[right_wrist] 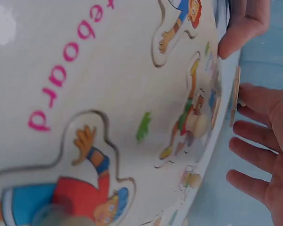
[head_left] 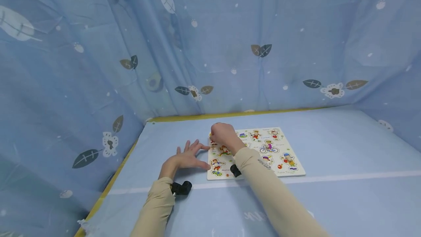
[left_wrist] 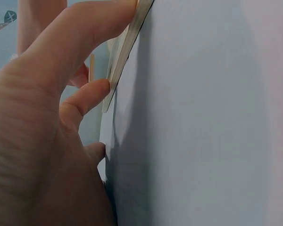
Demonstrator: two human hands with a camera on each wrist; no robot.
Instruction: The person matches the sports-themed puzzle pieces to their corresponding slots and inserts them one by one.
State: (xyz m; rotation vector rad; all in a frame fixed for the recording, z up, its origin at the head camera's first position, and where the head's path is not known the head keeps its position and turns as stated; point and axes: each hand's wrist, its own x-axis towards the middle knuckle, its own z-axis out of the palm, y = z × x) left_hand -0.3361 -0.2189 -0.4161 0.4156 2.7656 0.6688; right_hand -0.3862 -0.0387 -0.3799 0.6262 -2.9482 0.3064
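A pale wooden puzzle board (head_left: 230, 162) with printed words and cartoon sports figures lies flat on the table. My left hand (head_left: 188, 157) is beside its left edge, fingers spread, the thumb and a fingertip touching the rim. My right hand (head_left: 222, 133) is over the board's far left corner. Between its thumb and finger it pinches a thin wooden puzzle piece (right_wrist: 236, 94), tilted edge-on in the right wrist view and apart from the board; its picture is hidden. Left fingers (right_wrist: 250, 30) show above it there. Wooden knobs (right_wrist: 198, 126) stand on several figures.
A light blue cloth (head_left: 345, 149) with a white stripe covers the table under the board. Behind and to the left hangs a blue curtain (head_left: 227, 72) patterned with leaves and flowers. Black wrist cameras (head_left: 181, 188) are strapped to both sleeves.
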